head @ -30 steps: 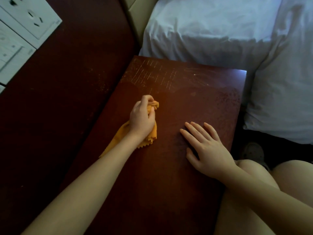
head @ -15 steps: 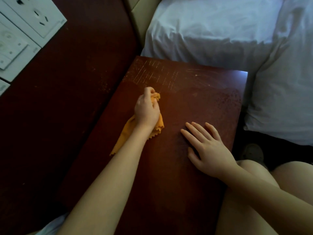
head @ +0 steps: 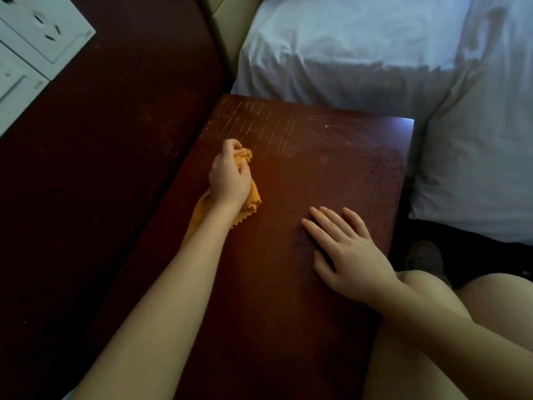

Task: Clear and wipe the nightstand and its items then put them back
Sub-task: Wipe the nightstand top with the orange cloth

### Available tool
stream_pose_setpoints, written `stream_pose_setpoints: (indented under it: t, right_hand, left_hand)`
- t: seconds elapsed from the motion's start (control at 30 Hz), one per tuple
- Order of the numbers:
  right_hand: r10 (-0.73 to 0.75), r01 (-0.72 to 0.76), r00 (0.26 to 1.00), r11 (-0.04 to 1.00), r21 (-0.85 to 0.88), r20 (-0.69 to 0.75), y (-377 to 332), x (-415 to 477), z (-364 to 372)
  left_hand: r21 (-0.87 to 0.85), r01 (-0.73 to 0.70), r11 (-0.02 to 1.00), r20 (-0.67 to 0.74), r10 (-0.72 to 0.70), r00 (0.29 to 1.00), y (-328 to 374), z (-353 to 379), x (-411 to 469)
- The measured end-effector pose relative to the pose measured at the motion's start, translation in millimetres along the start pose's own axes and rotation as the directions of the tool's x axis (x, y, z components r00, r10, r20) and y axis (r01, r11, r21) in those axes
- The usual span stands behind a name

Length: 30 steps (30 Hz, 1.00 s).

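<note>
Orange cloth [head: 253, 197] is held bunched in the left hand [head: 229, 176], whose fingers are curled tightly round it, and is pressed onto the nightstand [head: 288, 313] toward the far left part of its dark red-brown top. Just beyond the knuckles a patch of pale scratches [head: 259, 125] is seen in the wood. A loose end of the cloth, cut with a zigzag edge, is spread out from under the wrist toward the left edge. The right hand [head: 349, 255] is laid flat on the top nearer the right side (palm down, fingers straight and slightly spread, thumb angled out) and is set well apart from the cloth. White bedding [head: 346, 53] is seen past the far edge, and a pillow [head: 476, 168] to the right. A dark wood panel [head: 101, 183] is seen at the left, with white socket plates [head: 43, 27] mounted at its upper corner. A bare knee [head: 427, 293] is seen beside the right edge, and a shoe [head: 425, 256] on the dim floor just beyond it.
</note>
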State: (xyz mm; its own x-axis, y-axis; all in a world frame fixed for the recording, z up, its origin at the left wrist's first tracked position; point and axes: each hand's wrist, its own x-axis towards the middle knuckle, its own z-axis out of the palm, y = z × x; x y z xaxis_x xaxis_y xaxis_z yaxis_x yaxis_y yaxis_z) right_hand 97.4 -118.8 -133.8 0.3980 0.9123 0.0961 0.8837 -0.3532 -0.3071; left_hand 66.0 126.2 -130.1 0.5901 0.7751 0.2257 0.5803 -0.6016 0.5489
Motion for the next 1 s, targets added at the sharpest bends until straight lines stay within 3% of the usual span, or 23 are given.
stream_pose_setpoints:
  t: [0.1, 0.17, 0.23, 0.33, 0.43, 0.57, 0.73, 0.8, 0.9, 1.0]
  right_hand:
    - [-0.008, 0.008, 1.000, 1.000, -0.002, -0.004, 0, 0, 0]
    - [-0.009, 0.009, 1.000, 1.000, -0.002, -0.003, 0, 0, 0]
    - [-0.008, 0.008, 1.000, 1.000, 0.001, -0.003, 0, 0, 0]
    - [-0.006, 0.006, 1.000, 1.000, 0.007, 0.004, 0, 0, 0]
    - [-0.002, 0.002, 1.000, 1.000, 0.007, 0.008, 0, 0, 0]
    - [-0.004, 0.004, 1.000, 1.000, 0.000, 0.000, -1, 1, -1]
    - [-0.015, 0.015, 1.000, 1.000, -0.015, -0.007, -2, 0, -1]
    - [-0.015, 0.015, 1.000, 1.000, -0.018, -0.005, -1, 0, -1]
    - [-0.015, 0.015, 1.000, 1.000, -0.015, -0.009, -1, 0, -1]
    - [-0.013, 0.013, 1.000, 1.000, -0.016, -0.016, -1, 0, -1]
  left_hand:
    - [-0.025, -0.184, 0.983, 0.161, 0.186, 0.969, -16, -13, -9]
    - [-0.019, -0.216, 0.976, 0.178, 0.216, 0.960, -28, -21, -14]
    - [-0.005, -0.154, 0.988, 0.097, 0.154, 0.983, -35, -23, -12]
    - [0.034, 0.061, 0.998, -0.090, -0.057, 0.994, -26, -14, 1]
    - [0.019, 0.149, 0.989, -0.127, -0.145, 0.981, -8, -2, 8]
    - [0.000, -0.085, 0.996, 0.052, 0.085, 0.995, 2, 3, 2]
    - [-0.041, -0.259, 0.965, 0.244, 0.261, 0.934, -25, -18, -16]
    - [-0.027, -0.220, 0.975, 0.184, 0.221, 0.958, -33, -22, -17]
    - [0.027, -0.041, 0.999, -0.018, 0.041, 0.999, -27, -16, -8]
    - [0.007, 0.131, 0.991, -0.115, -0.130, 0.985, -6, -1, 7]
